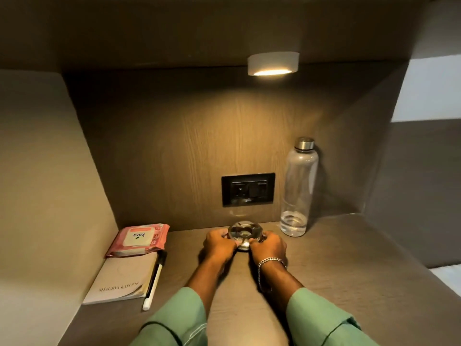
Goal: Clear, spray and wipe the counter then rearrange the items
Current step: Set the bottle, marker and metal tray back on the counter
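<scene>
A round clear glass dish (241, 232), like an ashtray, rests on the brown counter (336, 265) near the back wall. My left hand (219, 243) grips its left side and my right hand (268, 245) grips its right side. A pink wipes pack (138, 239) lies at the back left, overlapping a beige notebook (123, 280). A black-and-white pen (154, 280) lies along the notebook's right edge. A tall clear bottle (298, 188) with a metal cap stands at the back right, a little water in it.
A black wall socket (248, 193) sits on the back panel just above the dish. A small lamp (273, 64) glows under the shelf above. Side panels close the niche on the left and right.
</scene>
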